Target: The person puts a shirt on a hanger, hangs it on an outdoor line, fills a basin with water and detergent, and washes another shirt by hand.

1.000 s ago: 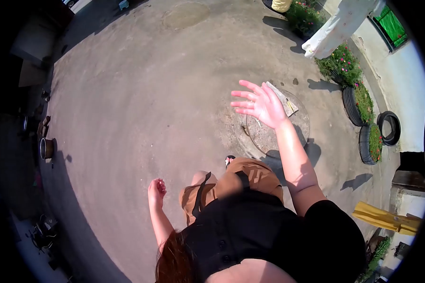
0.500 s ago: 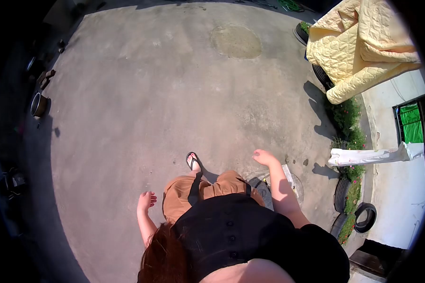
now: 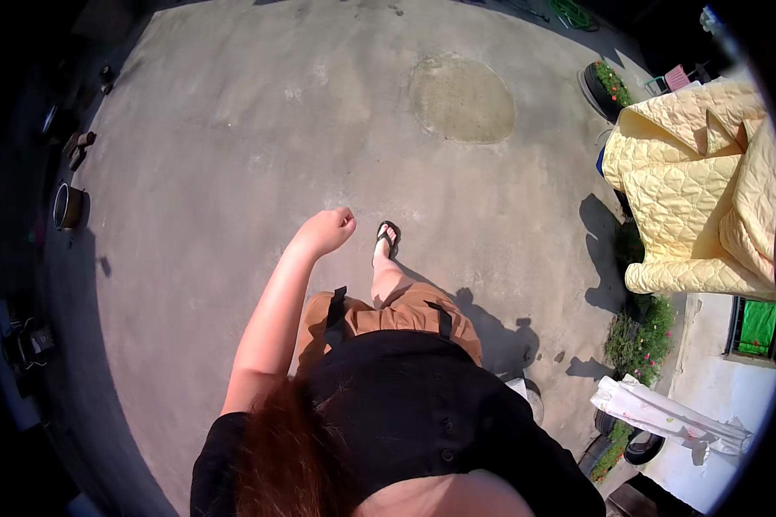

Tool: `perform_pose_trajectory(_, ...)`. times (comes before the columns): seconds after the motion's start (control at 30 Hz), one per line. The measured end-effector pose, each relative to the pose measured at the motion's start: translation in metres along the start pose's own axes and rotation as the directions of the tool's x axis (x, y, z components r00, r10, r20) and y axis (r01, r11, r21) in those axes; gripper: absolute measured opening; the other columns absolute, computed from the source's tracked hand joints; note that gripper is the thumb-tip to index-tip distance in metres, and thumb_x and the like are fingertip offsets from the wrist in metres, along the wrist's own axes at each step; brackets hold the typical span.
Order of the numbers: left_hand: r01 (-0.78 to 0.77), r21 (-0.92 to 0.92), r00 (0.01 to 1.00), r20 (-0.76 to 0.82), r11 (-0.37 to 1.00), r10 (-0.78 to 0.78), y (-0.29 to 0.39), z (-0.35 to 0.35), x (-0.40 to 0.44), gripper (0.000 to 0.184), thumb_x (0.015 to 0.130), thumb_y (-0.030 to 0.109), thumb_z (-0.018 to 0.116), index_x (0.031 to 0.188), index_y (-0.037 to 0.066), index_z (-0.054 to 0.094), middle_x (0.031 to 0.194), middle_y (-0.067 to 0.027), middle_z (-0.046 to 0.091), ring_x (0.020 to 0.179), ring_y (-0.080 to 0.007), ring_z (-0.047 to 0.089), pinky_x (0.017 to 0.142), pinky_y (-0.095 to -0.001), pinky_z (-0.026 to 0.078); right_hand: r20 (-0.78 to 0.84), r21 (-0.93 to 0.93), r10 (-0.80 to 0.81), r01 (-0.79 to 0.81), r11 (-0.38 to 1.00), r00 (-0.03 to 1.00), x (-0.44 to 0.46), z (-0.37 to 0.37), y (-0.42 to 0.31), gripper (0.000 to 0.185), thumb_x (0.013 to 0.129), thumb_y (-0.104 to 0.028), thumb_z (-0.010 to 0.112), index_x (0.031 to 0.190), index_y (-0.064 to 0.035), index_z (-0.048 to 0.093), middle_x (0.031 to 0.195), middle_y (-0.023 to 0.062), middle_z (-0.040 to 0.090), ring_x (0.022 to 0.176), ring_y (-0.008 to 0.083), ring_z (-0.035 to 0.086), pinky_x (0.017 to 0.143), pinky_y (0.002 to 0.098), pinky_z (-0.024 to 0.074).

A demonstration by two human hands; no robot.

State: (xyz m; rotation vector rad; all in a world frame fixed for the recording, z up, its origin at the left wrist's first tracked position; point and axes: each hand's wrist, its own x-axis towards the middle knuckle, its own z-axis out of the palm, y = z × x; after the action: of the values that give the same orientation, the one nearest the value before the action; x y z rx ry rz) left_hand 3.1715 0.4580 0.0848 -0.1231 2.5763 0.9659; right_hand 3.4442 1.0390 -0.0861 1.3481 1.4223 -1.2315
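Note:
My left hand swings out in front of my body over the concrete yard, its fingers curled into a loose fist with nothing visible in it. It touches nothing and is nearest to my foot in a black flip-flop. My right hand is out of sight; that side shows only the black sleeve and shirt. Below are my brown shorts with black straps.
To the right hang a yellow quilted cover and a white cloth. Beneath them are flowering plants and a tire planter. A metal pot stands at the left edge. A round patch marks the concrete.
My left hand has swung forward and up, while my right hand has dropped back out of view. I have stepped forward; the yellow cover and plants appear lower in the view.

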Motion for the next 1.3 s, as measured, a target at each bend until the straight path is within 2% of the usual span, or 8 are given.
perform_pose_trajectory(0.23, 0.464, 0.133, 0.821, 0.307, 0.876, -0.482, -0.080, -0.069, 0.153, 0.040, 0.084, 0.032, 0.048, 0.105, 0.001, 0.061, 0.097, -0.0148, 0.066, 0.084, -0.0251, 0.063, 0.079, -0.0348, 0.048, 0.101, -0.349, -0.214, 0.236, 0.907, 0.972, 0.085, 0.087, -0.393, 0.027, 0.086, -0.025, 0.046, 0.100, -0.0038, 0.057, 0.083, 0.0150, 0.063, 0.071, 0.0269, 0.064, 0.062, 0.0421, 0.0517)
perform_pose_trajectory(0.43, 0.481, -0.460, 0.792, -0.138, 0.746, -0.595, -0.129, -0.168, 0.234, 0.032, 0.086, 0.023, 0.047, 0.097, -0.003, 0.061, 0.078, -0.0107, 0.065, 0.069, -0.0173, 0.061, 0.067, -0.0320, 0.048, 0.308, -0.455, -0.538, 0.618, 0.641, 0.784, 0.015, 0.282, -0.822, 0.028, 0.089, -0.022, 0.041, 0.109, -0.0075, 0.055, 0.093, 0.0107, 0.063, 0.076, 0.0201, 0.064, 0.061, 0.0311, 0.0495)
perform_pose_trajectory(0.57, 0.784, -0.237, 0.617, 0.201, 0.574, -0.761, -0.216, -0.192, 0.335, 0.034, 0.084, 0.027, 0.047, 0.099, 0.001, 0.061, 0.083, -0.0123, 0.066, 0.074, -0.0206, 0.064, 0.068, -0.0361, 0.048, 0.337, -0.372, -0.721, 0.789, 0.488, 0.605, -0.021, 0.381, -0.997, 0.027, 0.092, -0.020, 0.040, 0.110, -0.0066, 0.055, 0.095, 0.0093, 0.063, 0.080, 0.0165, 0.063, 0.065, 0.0290, 0.0499)
perform_pose_trajectory(0.67, 0.856, -0.126, 0.491, 0.501, 0.502, -0.712, -0.194, -0.269, 0.447, 0.039, 0.084, 0.033, 0.046, 0.109, 0.005, 0.058, 0.091, -0.0105, 0.067, 0.077, -0.0206, 0.065, 0.071, -0.0385, 0.048, 0.372, -0.241, -0.668, 0.762, 0.602, 0.645, -0.027, 0.416, -1.056, 0.028, 0.093, -0.021, 0.040, 0.113, -0.0065, 0.053, 0.098, 0.0110, 0.062, 0.085, 0.0191, 0.063, 0.070, 0.0302, 0.0509)
perform_pose_trajectory(0.83, 0.491, -0.044, 0.862, -0.123, 0.870, -0.492, -0.160, -0.408, 0.689, 0.038, 0.084, 0.030, 0.048, 0.105, 0.002, 0.061, 0.099, -0.0208, 0.063, 0.097, -0.0359, 0.059, 0.084, -0.0418, 0.046, 0.138, -0.485, -0.167, 0.214, 0.848, 0.976, 0.051, 0.388, -1.074, 0.029, 0.089, -0.026, 0.049, 0.109, -0.0072, 0.056, 0.099, 0.0126, 0.063, 0.086, 0.0242, 0.064, 0.075, 0.0392, 0.0506)
perform_pose_trajectory(0.93, 0.318, -0.013, 0.946, -0.056, 0.948, -0.318, -0.098, -0.507, 0.833, 0.036, 0.085, 0.030, 0.047, 0.107, 0.004, 0.061, 0.102, -0.0207, 0.063, 0.098, -0.0344, 0.059, 0.084, -0.0398, 0.046, -0.078, -0.406, -0.082, 0.043, 0.913, 0.994, 0.059, 0.362, -1.070, 0.023, 0.085, -0.027, 0.053, 0.096, -0.0075, 0.059, 0.092, 0.0119, 0.064, 0.081, 0.0242, 0.063, 0.073, 0.0401, 0.0501)
perform_pose_trajectory(1.13, 0.041, -0.250, 0.999, -0.003, 0.967, -0.043, -0.022, -0.618, 1.059, 0.035, 0.087, 0.027, 0.045, 0.107, 0.002, 0.059, 0.092, -0.0145, 0.065, 0.089, -0.0268, 0.061, 0.081, -0.0350, 0.046, -0.021, 0.179, 0.081, -0.076, 0.981, 0.996, 0.083, 0.365, -1.112, 0.025, 0.087, -0.020, 0.050, 0.107, -0.0050, 0.052, 0.095, 0.0167, 0.062, 0.084, 0.0280, 0.064, 0.074, 0.0428, 0.0511)
perform_pose_trajectory(1.3, 0.311, -0.226, 0.950, 0.096, 0.923, -0.297, -0.073, -0.624, 1.202, 0.037, 0.086, 0.029, 0.047, 0.108, 0.003, 0.060, 0.092, -0.0139, 0.066, 0.089, -0.0229, 0.062, 0.080, -0.0333, 0.047, 0.016, -0.037, -0.094, 0.094, 0.995, 0.995, 0.091, 0.432, -1.347, 0.023, 0.087, -0.021, 0.052, 0.103, -0.0055, 0.055, 0.094, 0.0142, 0.063, 0.081, 0.0261, 0.064, 0.072, 0.0414, 0.0511)
